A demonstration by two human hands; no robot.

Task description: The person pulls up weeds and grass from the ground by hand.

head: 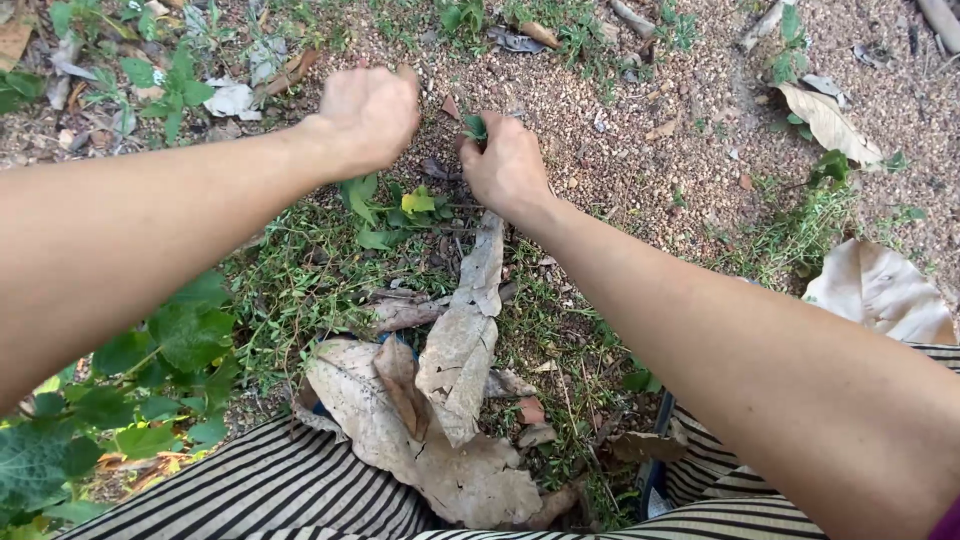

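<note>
Two hands at a small weed on gravelly ground.

Left hand [368, 115]: fingers curled together just left of the weed [392, 205]; whether they hold anything cannot be told. Right hand [505, 165]: fingertips pinching one small green leaf [475, 127], just above the weed. Below the weed: a heap of large dry leaves [440, 400], brown, brittle, cracked. Far right of it: two more dry leaves, pale, broad. Striped cloth [270, 495] at the bottom.

Bare forearms; black-and-white striped garment [270, 495] over the lap.
</note>
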